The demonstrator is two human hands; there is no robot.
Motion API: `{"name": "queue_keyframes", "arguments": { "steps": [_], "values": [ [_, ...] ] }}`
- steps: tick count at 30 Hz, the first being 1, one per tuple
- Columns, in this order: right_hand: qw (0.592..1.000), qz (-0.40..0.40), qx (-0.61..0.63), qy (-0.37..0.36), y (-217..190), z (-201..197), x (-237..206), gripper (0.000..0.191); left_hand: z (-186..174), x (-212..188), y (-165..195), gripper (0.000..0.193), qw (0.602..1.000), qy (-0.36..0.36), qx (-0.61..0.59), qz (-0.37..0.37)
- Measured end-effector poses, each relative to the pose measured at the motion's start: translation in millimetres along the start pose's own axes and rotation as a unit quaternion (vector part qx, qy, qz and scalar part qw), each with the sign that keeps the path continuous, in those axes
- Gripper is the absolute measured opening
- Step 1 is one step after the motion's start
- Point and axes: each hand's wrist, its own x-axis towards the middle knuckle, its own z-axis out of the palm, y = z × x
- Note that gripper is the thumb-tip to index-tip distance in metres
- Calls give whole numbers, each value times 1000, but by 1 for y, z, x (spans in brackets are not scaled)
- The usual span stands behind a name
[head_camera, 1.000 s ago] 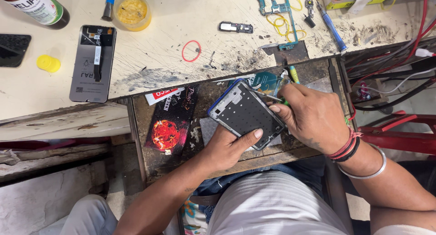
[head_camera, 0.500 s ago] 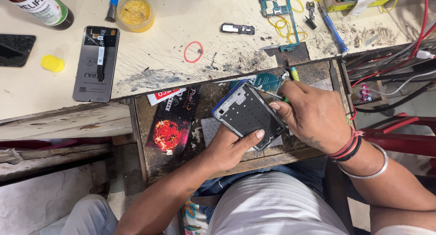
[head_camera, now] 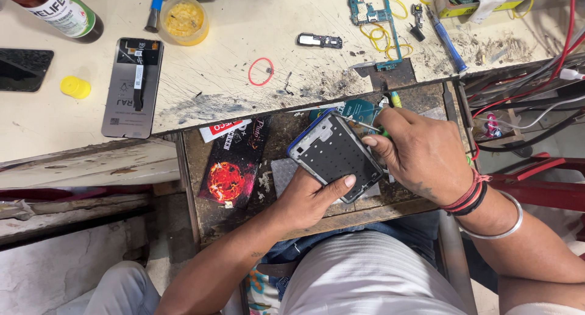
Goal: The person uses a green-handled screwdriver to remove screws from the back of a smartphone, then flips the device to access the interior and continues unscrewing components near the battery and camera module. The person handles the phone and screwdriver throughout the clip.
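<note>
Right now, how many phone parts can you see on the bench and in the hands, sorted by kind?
Phone frame, held in the left hand with the right hand working on it: 1
Phone back panel lying flat: 1
Circuit board: 1
Small loose black module: 1
Total: 4

open drawer (head_camera: 201, 187) cluttered, red wires (head_camera: 536, 89) crowding right side

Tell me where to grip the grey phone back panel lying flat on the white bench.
Pinch the grey phone back panel across its two long edges, coming from above. It lies flat, narrow and bare-sided; the yellow cap sits clear of its left edge.
</note>
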Motion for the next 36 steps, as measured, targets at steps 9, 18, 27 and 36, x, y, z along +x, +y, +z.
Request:
{"name": "queue_keyframes", "arguments": {
  "steps": [9,18,27,36],
  "values": [
    [1000,-8,-14,2,1,-1,1,37,-2,0,3,32,1000,-7,7,8],
    [998,-19,-57,23,12,-6,-2,35,-18,-1,16,31,997,-65,-41,-6],
    [987,-54,-152,16,34,-10,-10,35,-25,1,18,37,990,-95,-72,-69],
    [976,-77,-203,-18,45,-19,-15,34,-33,4,19,40,984,-142,-43,-95]
  ]
}}
